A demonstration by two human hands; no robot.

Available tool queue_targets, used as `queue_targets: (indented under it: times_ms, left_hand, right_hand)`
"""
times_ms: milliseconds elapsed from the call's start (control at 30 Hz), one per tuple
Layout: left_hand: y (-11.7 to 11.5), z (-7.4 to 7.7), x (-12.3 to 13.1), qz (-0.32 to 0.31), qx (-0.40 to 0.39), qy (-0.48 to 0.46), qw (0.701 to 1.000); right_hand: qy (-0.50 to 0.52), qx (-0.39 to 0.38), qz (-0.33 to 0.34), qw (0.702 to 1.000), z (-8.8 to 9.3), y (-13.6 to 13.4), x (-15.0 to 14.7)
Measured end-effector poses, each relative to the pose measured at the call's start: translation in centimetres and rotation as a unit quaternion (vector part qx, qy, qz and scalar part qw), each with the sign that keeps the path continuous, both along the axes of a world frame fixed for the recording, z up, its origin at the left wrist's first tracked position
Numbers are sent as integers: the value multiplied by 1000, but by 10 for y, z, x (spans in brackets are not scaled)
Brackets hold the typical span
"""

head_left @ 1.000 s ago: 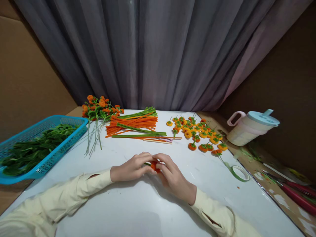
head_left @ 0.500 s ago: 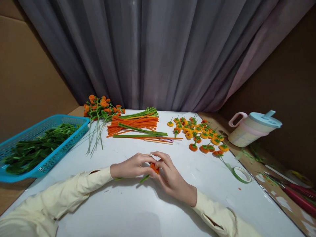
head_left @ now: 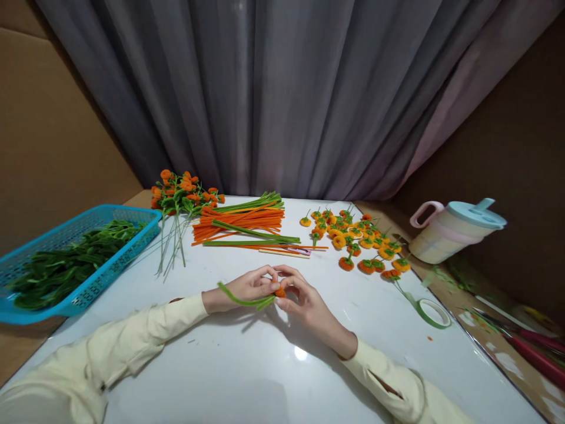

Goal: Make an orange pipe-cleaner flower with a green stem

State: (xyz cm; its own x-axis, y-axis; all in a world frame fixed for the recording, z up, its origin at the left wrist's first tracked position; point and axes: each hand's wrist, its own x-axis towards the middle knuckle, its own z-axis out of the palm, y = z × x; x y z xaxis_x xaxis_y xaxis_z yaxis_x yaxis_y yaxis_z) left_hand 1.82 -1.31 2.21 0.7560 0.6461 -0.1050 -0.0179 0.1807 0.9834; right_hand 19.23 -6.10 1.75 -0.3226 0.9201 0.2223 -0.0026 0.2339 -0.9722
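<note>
Between my fingertips, just above the white table (head_left: pixel 220 377), is a small orange pipe-cleaner flower (head_left: pixel 280 291) with green pipe-cleaner stems (head_left: pixel 242 301) trailing to the left. My left hand (head_left: pixel 247 287) pinches the flower from the left, its fingers bent and closed. From the other side, my right hand (head_left: pixel 311 303) grips it with thumb and fingers. Part of the flower is hidden behind the fingers. Beyond my hands lie a pile of orange pipe cleaners (head_left: pixel 241 222) and green pipe cleaners (head_left: pixel 271 201).
Yellow and orange flower heads (head_left: pixel 366 242) spread at the right, near a roll of green tape (head_left: pixel 435 312). A lidded cup (head_left: pixel 454 232) and red-handled pliers (head_left: pixel 536 353) are far right. Finished-looking orange flowers (head_left: pixel 176 191) lie back left; a blue basket (head_left: pixel 110 259) holds green leaves.
The flower has been turned in my hands, so its green stems now point left and show more fully. Both hands have shifted slightly.
</note>
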Motion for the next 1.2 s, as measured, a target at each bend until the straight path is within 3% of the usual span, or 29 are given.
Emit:
queue_targets:
  times_ms: [167, 467, 633, 800, 933, 1200]
  left_hand:
    - [0, -5, -2, -11, -56, -47, 997]
    - [0, 0, -2, -49, -42, -15, 998]
    - [10, 18, -14, -69, 120, 43, 989]
    - [9, 43, -23, -116, 360, 136, 915]
    - [3, 50, -24, -115, 420, 167, 884]
    - [0, 46, -25, -112, 491, 192, 842]
  right_hand:
    - [91, -97, 91, 987, -2, 4, 5]
    - [96, -124, 77, 985, -4, 5, 6]
    - [94, -91, 81, 988, 0, 5, 7]
    - [78, -71, 81, 991, 4, 4, 6]
    - [82, -77, 90, 990, 5, 1, 6]
    - [128, -119, 110, 978, 16, -3, 7]
